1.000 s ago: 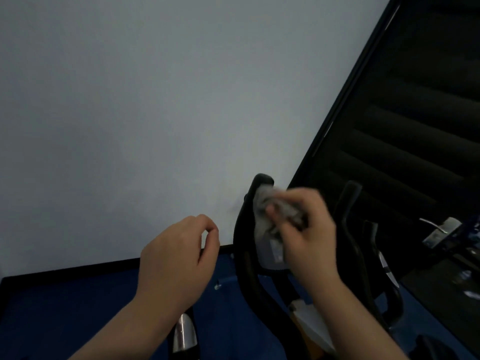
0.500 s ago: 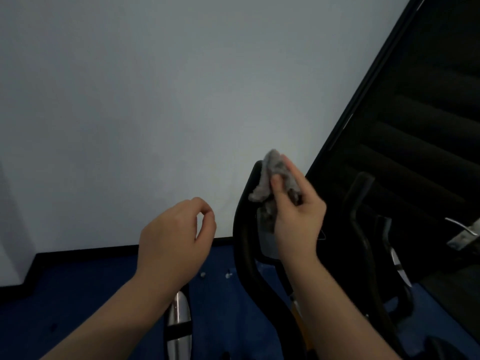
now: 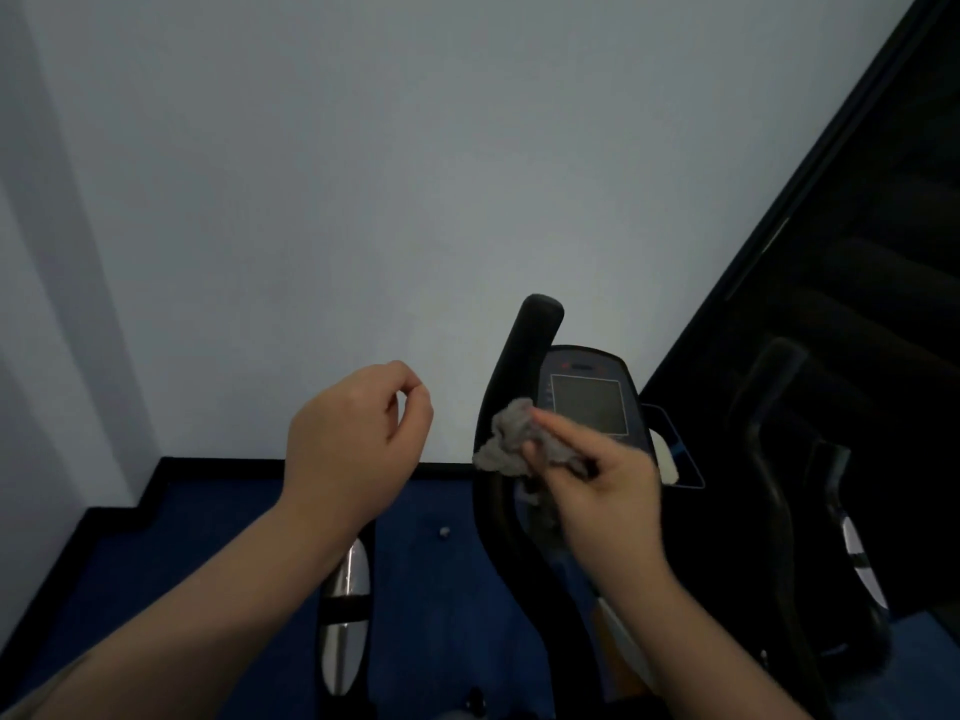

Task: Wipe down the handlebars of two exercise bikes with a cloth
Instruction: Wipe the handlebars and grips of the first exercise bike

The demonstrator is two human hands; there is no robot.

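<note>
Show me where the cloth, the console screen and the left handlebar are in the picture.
cloth (image 3: 506, 440): head view, on the bunched grey part left of the fingers.
console screen (image 3: 589, 402): head view, middle of the grey display.
left handlebar (image 3: 535, 324): head view, upper black grip near its tip.

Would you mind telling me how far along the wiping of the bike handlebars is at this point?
Nothing looks visibly finished; the frame shows no sign of which bars are already clean. In hand: the right hand pinches the grey cloth against the left handlebar, beside the console. The left hand hangs idle, loosely curled. Left, apparently: the dark right handlebar and a second bike, which I cannot identify here.
</note>
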